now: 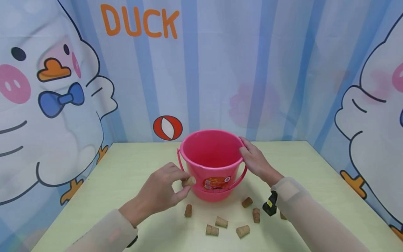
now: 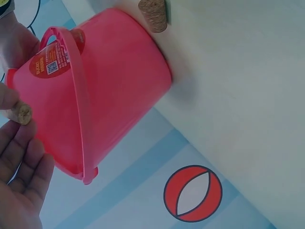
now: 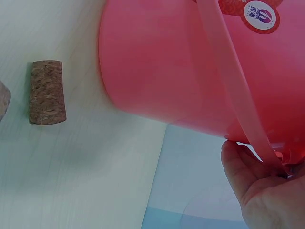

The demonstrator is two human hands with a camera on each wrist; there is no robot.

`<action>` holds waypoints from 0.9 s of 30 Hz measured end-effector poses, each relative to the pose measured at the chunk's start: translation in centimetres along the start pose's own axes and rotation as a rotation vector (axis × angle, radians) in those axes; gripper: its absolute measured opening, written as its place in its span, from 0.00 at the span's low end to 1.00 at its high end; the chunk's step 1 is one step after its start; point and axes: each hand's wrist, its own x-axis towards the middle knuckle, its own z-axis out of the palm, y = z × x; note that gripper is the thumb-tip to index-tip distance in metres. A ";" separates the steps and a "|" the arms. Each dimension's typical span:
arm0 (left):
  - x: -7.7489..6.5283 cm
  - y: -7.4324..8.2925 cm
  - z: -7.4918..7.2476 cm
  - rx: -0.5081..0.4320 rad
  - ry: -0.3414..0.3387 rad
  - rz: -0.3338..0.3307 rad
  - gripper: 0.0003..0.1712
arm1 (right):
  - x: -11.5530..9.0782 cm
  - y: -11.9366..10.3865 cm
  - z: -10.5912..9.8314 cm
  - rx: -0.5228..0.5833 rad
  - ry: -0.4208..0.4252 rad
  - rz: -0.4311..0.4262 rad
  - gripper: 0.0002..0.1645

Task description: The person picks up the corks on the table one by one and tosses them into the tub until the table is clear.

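Note:
A pink bucket (image 1: 201,178) stands on the table with its handle hanging down the front. My left hand (image 1: 158,190) pinches a cork (image 1: 189,181) between thumb and fingers, just in front of the bucket's left side. In the left wrist view the end of that cork (image 2: 24,114) shows between the fingertips. My right hand (image 1: 256,159) grips the bucket's rim at the right, where the handle joins; in the right wrist view its fingers (image 3: 233,164) lie against the wall under the rim. What shows of the bucket's inside is bare pink wall.
Several corks lie on the pale table (image 1: 141,154) before the bucket, among them a dark one (image 1: 188,211), a light one (image 1: 243,231) and one to the right (image 1: 256,215). Another is partly hidden by the right sleeve (image 1: 302,203). A printed curtain (image 1: 220,70) hangs behind the table.

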 end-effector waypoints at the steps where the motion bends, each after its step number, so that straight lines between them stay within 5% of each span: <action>1: 0.1 0.0 -0.1 0.003 0.004 0.002 0.14 | 0.0 0.0 0.0 0.002 -0.001 0.001 0.37; 27: 3.8 0.4 -1.1 0.061 0.110 0.132 0.15 | 0.0 0.0 -0.1 -0.008 -0.006 -0.016 0.36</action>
